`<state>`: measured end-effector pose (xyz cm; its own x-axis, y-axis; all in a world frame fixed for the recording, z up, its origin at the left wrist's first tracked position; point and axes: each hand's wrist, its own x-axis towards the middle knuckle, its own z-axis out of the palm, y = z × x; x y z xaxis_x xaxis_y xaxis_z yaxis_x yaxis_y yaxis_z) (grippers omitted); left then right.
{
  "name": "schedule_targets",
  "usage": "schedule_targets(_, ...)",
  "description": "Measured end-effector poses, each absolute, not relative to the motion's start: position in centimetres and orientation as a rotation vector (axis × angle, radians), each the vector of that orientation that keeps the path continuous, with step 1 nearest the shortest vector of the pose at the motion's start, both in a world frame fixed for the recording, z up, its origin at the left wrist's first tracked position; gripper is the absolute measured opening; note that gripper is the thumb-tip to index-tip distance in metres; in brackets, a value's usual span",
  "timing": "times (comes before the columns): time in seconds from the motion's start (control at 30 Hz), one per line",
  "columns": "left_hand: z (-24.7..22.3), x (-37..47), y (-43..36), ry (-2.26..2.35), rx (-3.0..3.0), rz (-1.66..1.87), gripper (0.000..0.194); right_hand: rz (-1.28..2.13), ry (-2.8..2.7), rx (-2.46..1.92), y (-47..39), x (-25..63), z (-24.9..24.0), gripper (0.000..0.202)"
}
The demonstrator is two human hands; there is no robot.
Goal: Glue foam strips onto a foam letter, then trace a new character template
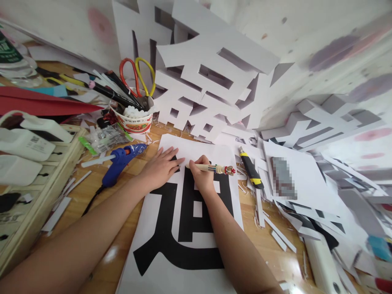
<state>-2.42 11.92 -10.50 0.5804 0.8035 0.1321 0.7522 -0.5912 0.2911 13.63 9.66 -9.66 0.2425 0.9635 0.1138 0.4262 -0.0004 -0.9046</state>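
Observation:
A white paper sheet [171, 281] with a large black printed character [164, 216] lies on the wooden table. My left hand [162, 166] rests flat near the sheet's upper left, fingers stretched out over a black stroke. Just right of it, my right hand [202, 176] grips a cream multicolour pen [211, 168] with a small red-and-brown figure on its top end. The pen lies low, its tip pointing left by the character's upper part. My right hand and forearm cover some of the black strokes.
Left of the sheet lies a blue glue gun [121, 161]; behind it, a paper tub [134, 122] holds scissors [137, 77] and markers. A yellow-and-black utility knife [251, 167] lies to the right among paper strips. White cut-out characters [211, 61] lean on the wall. A power strip [45, 196] stands left.

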Motion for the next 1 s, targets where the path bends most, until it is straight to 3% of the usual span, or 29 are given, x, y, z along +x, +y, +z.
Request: schedule_targets(1.0,-9.93,-2.19,11.66,1.310,2.541,0.336,0.038,0.690,-1.338,-1.607,9.70,13.35,-9.44,0.028)
